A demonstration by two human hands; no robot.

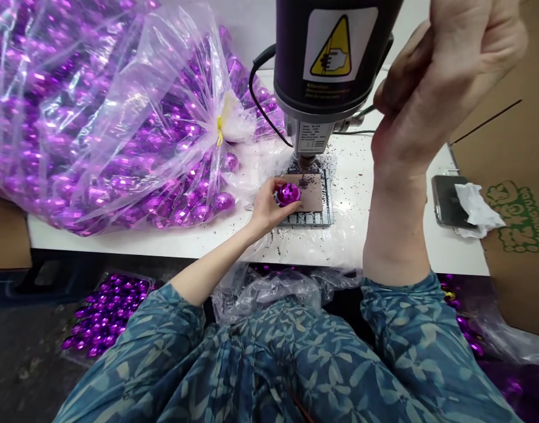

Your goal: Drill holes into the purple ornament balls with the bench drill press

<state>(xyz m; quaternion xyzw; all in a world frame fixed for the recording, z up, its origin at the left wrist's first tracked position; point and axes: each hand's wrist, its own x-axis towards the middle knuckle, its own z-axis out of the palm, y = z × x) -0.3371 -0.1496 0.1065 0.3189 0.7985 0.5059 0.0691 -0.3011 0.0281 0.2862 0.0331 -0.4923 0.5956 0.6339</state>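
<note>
My left hand [272,205] pinches a shiny purple ball [289,193] between thumb and fingers. The ball rests at the left part of a flat brown board [311,194], which lies on the slotted metal base [313,219] of a black drill press [326,94]. Just above and behind the ball is the machine's lower end [307,160]; its tip is hard to make out. At the upper right my right hand [445,70] is raised and closed round the machine's lever [367,110], most of which the fingers hide.
A big tied plastic bag [164,88] of purple balls fills the left of the white table [349,235]. Dark specks litter the tabletop. On the right lie a phone [448,200] and crumpled tissue [476,205], beside a cardboard box [511,164]. A tray [111,311] of purple balls sits below left.
</note>
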